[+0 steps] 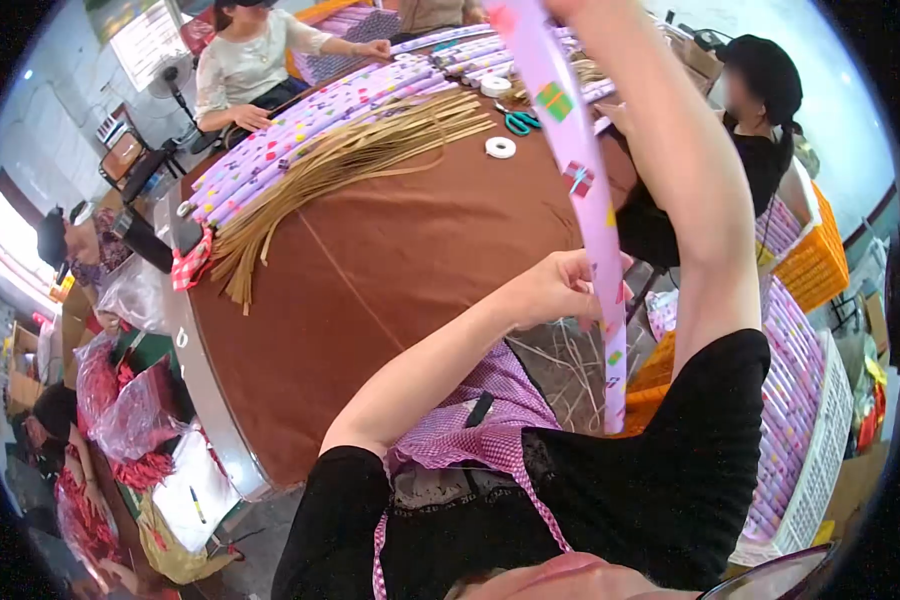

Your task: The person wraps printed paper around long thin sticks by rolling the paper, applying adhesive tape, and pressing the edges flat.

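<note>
A long purple patterned roll (pixel 582 180) stands nearly upright in front of me, past the table's right side. Around its lower half my left hand (pixel 558 290) is closed, thumb and fingers on it. My right hand (pixel 567 8) is raised to the top edge of the view, beside the roll's upper end; its fingers are cut off. On the brown tabletop (pixel 370 260) lie a fan of tan flat strips (pixel 340 150) and a row of similar purple rolls (pixel 270 130). Teal scissors (pixel 518 121) and a white tape roll (pixel 500 148) rest beyond the strips.
Across the table sits a person in a white top (pixel 253 62); another in a black cap (pixel 765 85) is at the right. An orange crate (pixel 813 245) and a white basket (pixel 820 450) of purple rolls stand at the right. Red bundles in plastic (pixel 130 410) lie at the left.
</note>
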`<state>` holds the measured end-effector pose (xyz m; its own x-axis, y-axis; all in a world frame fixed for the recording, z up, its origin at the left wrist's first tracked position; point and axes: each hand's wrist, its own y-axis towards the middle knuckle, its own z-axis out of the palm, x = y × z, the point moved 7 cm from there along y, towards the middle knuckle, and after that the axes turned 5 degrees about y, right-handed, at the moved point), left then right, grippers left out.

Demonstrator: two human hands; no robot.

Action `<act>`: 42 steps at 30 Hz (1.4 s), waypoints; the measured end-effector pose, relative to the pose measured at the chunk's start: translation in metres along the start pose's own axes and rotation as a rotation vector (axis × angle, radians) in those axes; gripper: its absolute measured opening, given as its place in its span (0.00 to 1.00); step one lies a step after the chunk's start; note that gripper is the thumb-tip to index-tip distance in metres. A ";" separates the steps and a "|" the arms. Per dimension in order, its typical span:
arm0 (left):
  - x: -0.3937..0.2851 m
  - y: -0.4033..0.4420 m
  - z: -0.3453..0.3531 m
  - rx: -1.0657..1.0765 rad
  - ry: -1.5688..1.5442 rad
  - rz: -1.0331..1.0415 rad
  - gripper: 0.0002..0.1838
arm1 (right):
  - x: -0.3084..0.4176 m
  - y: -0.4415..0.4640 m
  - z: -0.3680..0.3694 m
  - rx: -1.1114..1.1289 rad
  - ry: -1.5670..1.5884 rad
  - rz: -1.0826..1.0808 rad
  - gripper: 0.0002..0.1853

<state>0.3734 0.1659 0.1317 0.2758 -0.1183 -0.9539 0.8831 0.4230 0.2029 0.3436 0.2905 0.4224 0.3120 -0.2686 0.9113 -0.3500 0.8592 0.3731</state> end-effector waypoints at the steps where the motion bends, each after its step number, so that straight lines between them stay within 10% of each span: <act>1: 0.002 -0.005 -0.002 -0.024 0.012 -0.006 0.22 | -0.019 0.006 0.015 0.067 0.059 0.075 0.19; 8: 0.016 -0.057 -0.027 -0.420 -0.151 0.066 0.15 | -0.166 0.050 0.115 0.463 -0.029 0.187 0.22; 10: 0.015 -0.085 -0.057 -0.761 -0.360 0.093 0.16 | -0.149 0.026 0.137 0.710 -1.189 -0.916 0.19; 15: 0.015 -0.162 -0.128 -1.157 -0.582 0.338 0.15 | -0.122 -0.078 0.137 0.706 -0.822 -0.260 0.21; 17: 0.017 -0.188 -0.148 -1.134 -0.591 0.552 0.14 | -0.143 -0.125 0.122 0.808 -0.887 -0.532 0.21; 28: 0.054 -0.229 -0.152 -1.414 -0.629 0.492 0.14 | -0.295 -0.161 0.049 0.508 -1.143 -0.561 0.27; 42: 0.076 -0.198 -0.147 -1.444 -0.726 0.313 0.22 | -0.351 -0.128 0.000 0.684 -1.161 -0.277 0.23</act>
<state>0.1639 0.2057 -0.0133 0.8412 -0.0671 -0.5365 -0.1850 0.8966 -0.4023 0.2788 0.2745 0.0546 -0.3494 -0.8913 0.2888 -0.8647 0.4255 0.2670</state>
